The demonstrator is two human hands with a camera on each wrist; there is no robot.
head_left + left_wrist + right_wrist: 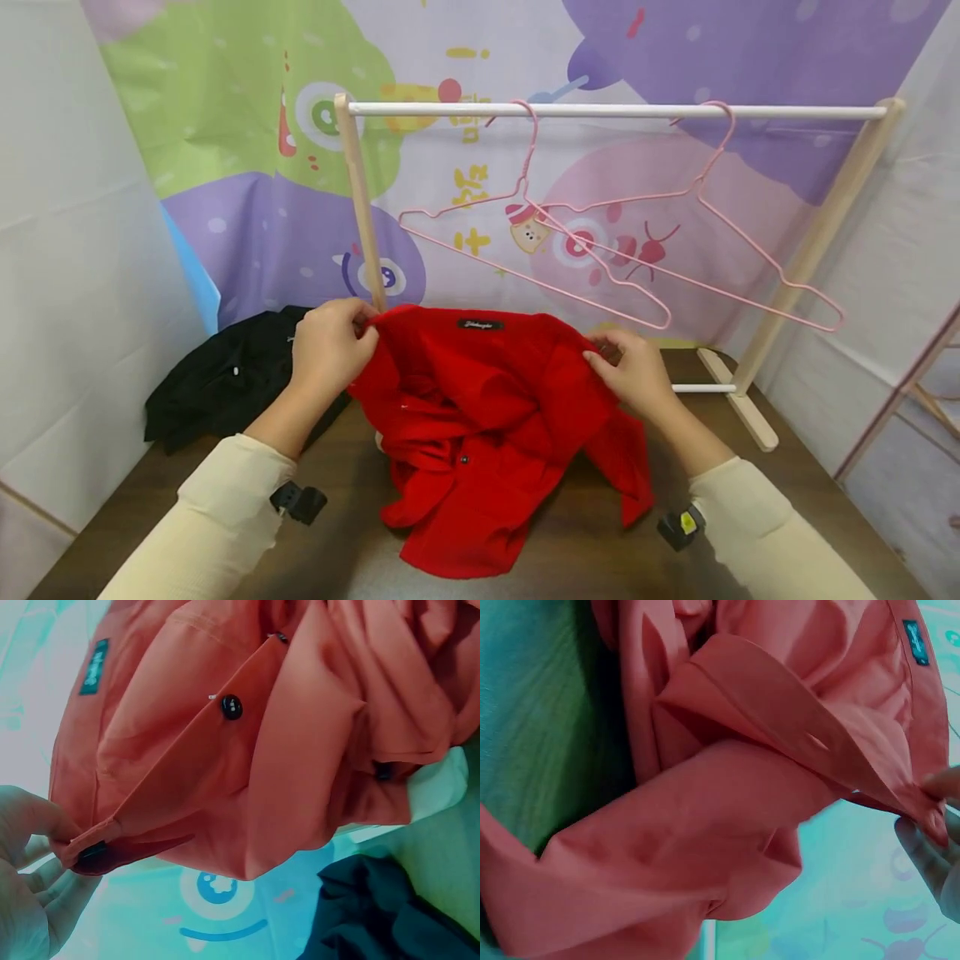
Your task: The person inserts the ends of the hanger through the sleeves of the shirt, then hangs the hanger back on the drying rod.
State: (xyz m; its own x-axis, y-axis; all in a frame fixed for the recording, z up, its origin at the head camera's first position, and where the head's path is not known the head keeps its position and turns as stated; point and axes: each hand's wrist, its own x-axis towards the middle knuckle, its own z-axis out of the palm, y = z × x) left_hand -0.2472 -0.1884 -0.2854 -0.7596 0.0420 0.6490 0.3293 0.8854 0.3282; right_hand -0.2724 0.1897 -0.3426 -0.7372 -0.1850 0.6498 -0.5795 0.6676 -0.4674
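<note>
As left grip [328, 348] pinches red garment [480, 400], right grip [637, 373] likewise

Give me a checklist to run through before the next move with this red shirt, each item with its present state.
1. Left grip on the red shirt: ok, it pinches one end of the neckband.
2. Right grip on the shirt: ok, it pinches the opposite end.
3. Shirt hanging smooth: not ok, the lower part is bunched and folded.
4. Left pink hanger and right pink hanger bare: ok, both hang on the white rail with nothing on them.
5. Black garment apart from the shirt: cannot tell in the head view, the left arm partly covers it.
</note>
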